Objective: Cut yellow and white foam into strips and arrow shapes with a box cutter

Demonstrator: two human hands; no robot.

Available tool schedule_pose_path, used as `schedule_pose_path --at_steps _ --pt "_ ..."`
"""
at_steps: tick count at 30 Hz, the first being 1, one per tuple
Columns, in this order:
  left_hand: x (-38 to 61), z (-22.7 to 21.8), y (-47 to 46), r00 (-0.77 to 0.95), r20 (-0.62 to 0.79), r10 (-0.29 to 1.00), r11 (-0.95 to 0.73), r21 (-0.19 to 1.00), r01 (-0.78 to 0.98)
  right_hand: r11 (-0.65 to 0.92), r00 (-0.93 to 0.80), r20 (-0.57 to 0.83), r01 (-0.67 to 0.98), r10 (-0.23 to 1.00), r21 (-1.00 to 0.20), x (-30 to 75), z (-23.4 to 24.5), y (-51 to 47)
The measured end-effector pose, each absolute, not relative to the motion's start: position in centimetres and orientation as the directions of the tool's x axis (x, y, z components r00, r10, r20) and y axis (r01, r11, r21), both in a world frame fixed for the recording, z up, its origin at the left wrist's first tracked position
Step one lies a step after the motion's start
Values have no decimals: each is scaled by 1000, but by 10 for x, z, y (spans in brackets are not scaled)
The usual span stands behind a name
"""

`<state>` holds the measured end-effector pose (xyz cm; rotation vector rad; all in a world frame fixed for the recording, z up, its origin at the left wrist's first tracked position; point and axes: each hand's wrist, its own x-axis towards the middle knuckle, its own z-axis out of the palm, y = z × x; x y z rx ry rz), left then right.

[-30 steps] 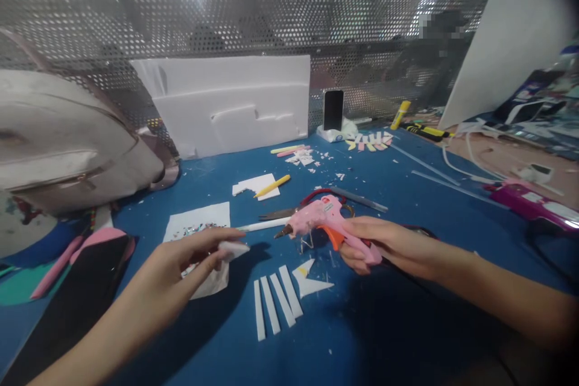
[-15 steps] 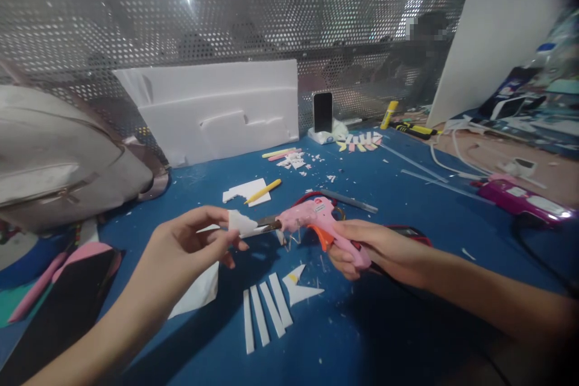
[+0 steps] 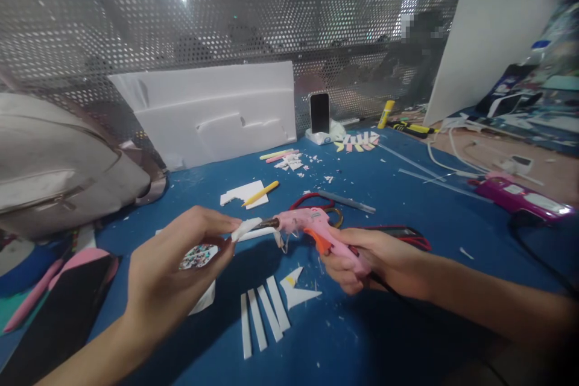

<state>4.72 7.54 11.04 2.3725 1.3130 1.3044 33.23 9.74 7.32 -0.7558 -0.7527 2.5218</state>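
While the left hand [image 3: 174, 268] pinches a white piece [image 3: 245, 228], its edge at the nozzle [image 3: 271, 223] of the glue gun [image 3: 307, 220] gripped by the right hand [image 3: 359, 256], blue table [image 3: 335, 344] stretches right of white strips [image 3: 269, 312].

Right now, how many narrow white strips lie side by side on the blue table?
4: leftmost strip, second strip, third strip, and rightmost strip, nearest the notched white piece.

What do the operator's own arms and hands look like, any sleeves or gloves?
Two slim, ungloved human hands, left hand and right hand. Both left forearm and right forearm show no sleeve as far as they can be seen. No watch, bracelet, ring or marking discernible; nails too blurred to tell.
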Motion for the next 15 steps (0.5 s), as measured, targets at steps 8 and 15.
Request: schedule_pose_path --at_steps 8,15 --pt "56 113 76 164 589 791 -550 569 611 -876 -843 -348 -255 409 -410 333 73 96" --pt "67 112 77 139 557 819 -528 635 563 -898 -856 -347 -256 383 -358 333 78 93"
